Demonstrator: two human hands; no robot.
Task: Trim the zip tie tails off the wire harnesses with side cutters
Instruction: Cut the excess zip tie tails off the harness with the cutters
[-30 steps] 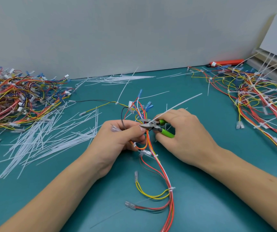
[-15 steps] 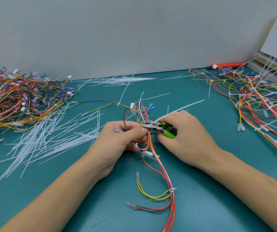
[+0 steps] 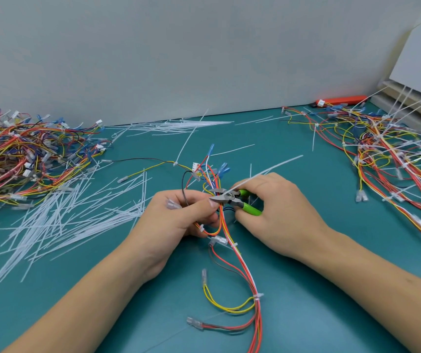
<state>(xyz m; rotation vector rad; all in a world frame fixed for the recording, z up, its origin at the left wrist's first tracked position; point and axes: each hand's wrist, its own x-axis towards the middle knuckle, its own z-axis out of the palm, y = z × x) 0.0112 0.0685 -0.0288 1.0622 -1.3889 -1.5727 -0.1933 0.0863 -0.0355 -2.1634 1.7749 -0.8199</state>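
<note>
A wire harness (image 3: 242, 266) of red, orange, yellow and white wires lies on the teal table in front of me. My left hand (image 3: 178, 220) grips the bundle near its upper end. My right hand (image 3: 278, 215) holds green-handled side cutters (image 3: 229, 197), whose steel jaws sit at the bundle beside my left thumb. A long white zip tie tail (image 3: 268, 170) sticks up and to the right from the jaws, over my right fingers. Lower on the harness, a tie (image 3: 257, 296) shows only a short stub.
A heap of harnesses (image 3: 18, 159) fills the far left. Cut white tails (image 3: 71, 220) are strewn between it and my left hand, with more at the back wall (image 3: 173, 126). Harnesses with long tails (image 3: 387, 154) cover the right. An orange tool (image 3: 341, 100) lies by the wall.
Both hands stay on the same spot of the harness. The cutter jaws have shifted slightly along the bundle; the long tail still stands at the jaws.
</note>
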